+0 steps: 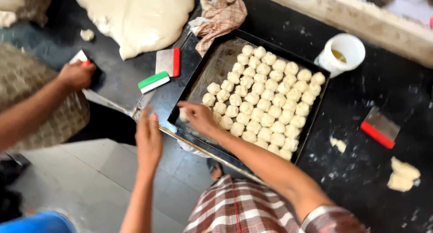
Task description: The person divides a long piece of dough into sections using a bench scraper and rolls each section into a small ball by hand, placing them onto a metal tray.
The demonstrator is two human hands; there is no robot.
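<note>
At the centre of the frame the right hand (198, 117) is reaching into the lower-left corner of the dark baking tray (204, 75), fingers pinching a dough ball (183, 115) beside the packed rows of dough balls (264, 100). The left hand (148, 138) is hovering just off the tray's lower-left edge, fingers together and holding nothing. At upper left another person's hand (76, 74) is gripping a red-handled scraper (80, 58).

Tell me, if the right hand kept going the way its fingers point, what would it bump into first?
The right hand points left across the tray. First it would likely meet the dough ball at its fingertips, which it may already touch; beyond that comes the tray's left rim.
</note>
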